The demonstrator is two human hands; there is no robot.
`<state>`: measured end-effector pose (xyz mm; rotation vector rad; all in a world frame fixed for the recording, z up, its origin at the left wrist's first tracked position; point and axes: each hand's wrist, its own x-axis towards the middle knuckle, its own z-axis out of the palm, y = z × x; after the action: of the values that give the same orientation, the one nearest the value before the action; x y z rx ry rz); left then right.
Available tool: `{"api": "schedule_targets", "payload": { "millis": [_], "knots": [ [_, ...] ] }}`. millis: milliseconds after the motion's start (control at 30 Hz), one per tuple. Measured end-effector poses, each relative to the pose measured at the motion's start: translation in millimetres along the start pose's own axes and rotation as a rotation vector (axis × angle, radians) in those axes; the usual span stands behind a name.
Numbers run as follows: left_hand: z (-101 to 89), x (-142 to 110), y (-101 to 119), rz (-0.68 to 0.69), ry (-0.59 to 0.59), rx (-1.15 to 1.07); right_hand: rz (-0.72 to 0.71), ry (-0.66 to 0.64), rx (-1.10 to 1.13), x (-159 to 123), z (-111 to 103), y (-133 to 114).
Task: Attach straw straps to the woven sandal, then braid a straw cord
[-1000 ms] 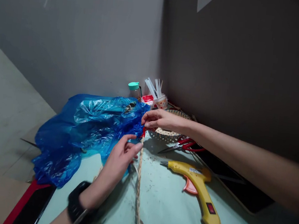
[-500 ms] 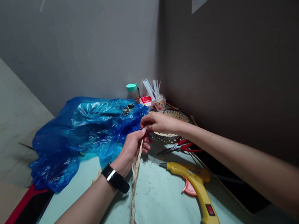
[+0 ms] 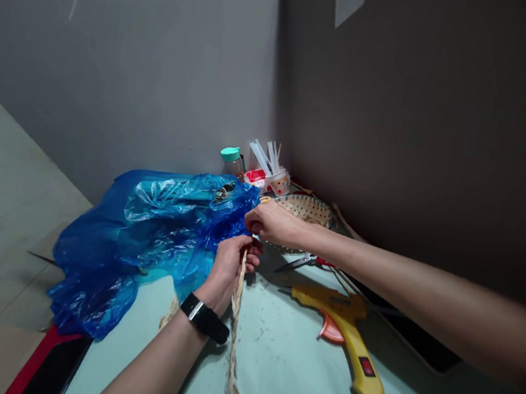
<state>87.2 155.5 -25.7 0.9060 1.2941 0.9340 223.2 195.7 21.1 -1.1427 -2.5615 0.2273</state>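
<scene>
A pale braided straw cord [image 3: 234, 340] hangs down from my left hand [image 3: 230, 258] toward the near edge of the picture. The thumb and fingers of that hand are closed around its upper end. Just above, my right hand [image 3: 272, 222] is bent in a pinch near the top of the cord; what lies between its fingertips is hidden. Behind the right hand is a woven basket-like piece [image 3: 307, 207] with dark dots and a blue-edged rim. Scissors with red handles [image 3: 300, 262] lie beneath the right forearm, partly covered.
A yellow glue gun [image 3: 346, 335] lies on the pale green table [image 3: 289, 373], right of the cord. Crumpled blue plastic bags [image 3: 153, 228] cover the left side. Behind stand a cup of glue sticks [image 3: 278, 180] and a jar with a turquoise lid [image 3: 231, 156]. Grey panels [image 3: 187, 66] enclose the back.
My right hand has dipped slightly, its wrist bending more. My left hand has shifted a little lower with the cord. The view has moved slightly; the other things lie as before.
</scene>
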Motion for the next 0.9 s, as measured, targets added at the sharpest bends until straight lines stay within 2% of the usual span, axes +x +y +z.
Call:
{"api": "schedule_targets", "payload": {
  "millis": [333, 500, 633, 900],
  "knots": [
    [-5.0, -11, -4, 0.015, -0.008, -0.039, -0.071, -0.001, 0.078, 11, 7, 18],
    [-5.1, -23, -13, 0.145, 0.0, -0.095, -0.101, 0.026, 0.184, -2, 3, 19],
    [-3.5, -31, -13, 0.19, -0.013, -0.142, -0.097, 0.056, 0.228, -11, -2, 18],
    [-6.8, -31, -17, 0.256, 0.041, -0.173, -0.082, 0.036, 0.149, -25, -4, 10]
  ]
}}
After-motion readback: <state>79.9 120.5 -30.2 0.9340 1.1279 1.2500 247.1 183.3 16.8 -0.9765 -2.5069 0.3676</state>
